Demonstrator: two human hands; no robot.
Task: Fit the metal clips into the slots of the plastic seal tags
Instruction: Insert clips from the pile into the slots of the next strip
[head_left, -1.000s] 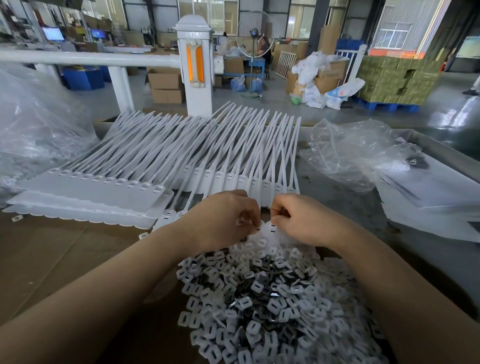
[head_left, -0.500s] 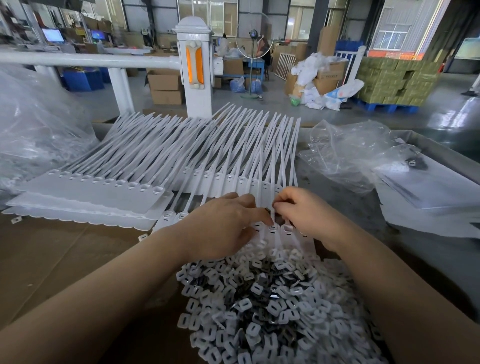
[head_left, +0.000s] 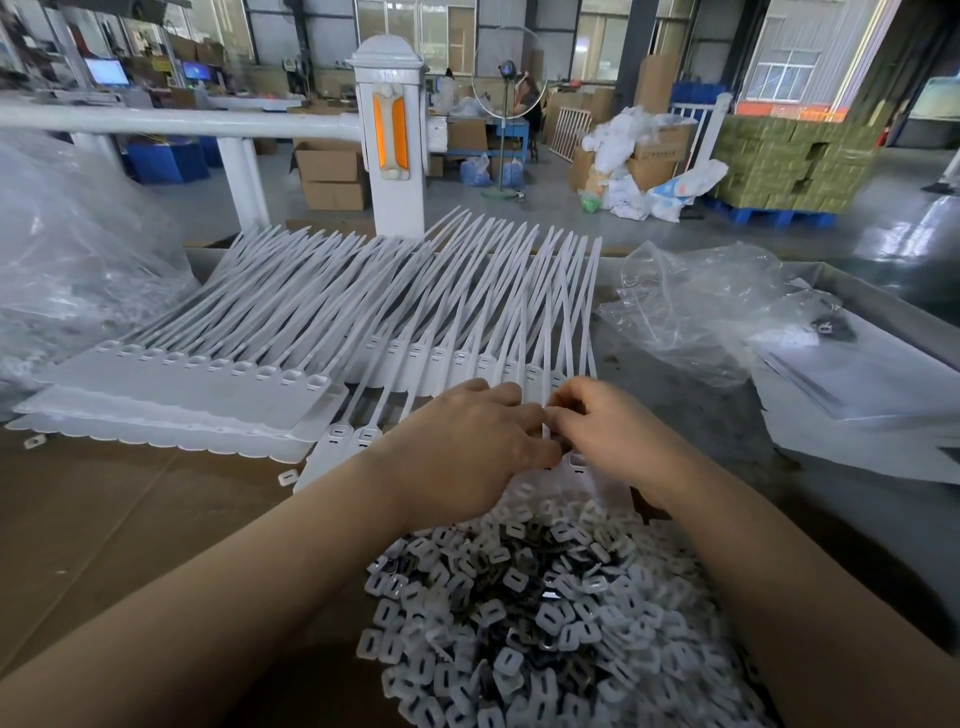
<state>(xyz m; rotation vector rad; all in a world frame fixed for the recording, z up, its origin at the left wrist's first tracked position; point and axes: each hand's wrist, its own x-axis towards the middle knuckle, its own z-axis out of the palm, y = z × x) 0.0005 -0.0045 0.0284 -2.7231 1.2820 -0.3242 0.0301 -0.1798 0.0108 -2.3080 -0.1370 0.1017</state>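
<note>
White tags (head_left: 415, 332) with long tails lie fanned mid-counter. Left hand (head_left: 462, 441) and right hand (head_left: 608, 431) meet, fingers curled, pinching one tag; clips (head_left: 524, 613) heaped at the near edge.

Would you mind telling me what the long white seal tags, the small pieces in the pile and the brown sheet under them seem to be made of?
Seal tags: apparently matte white moulded plastic; their thin tails curve.
Pile of clips: mixed, whitish translucent plastic-looking pieces and dark ones that glint, probably metal.
Brown sheet: likely cardboard, dull with a fold crease.
</note>
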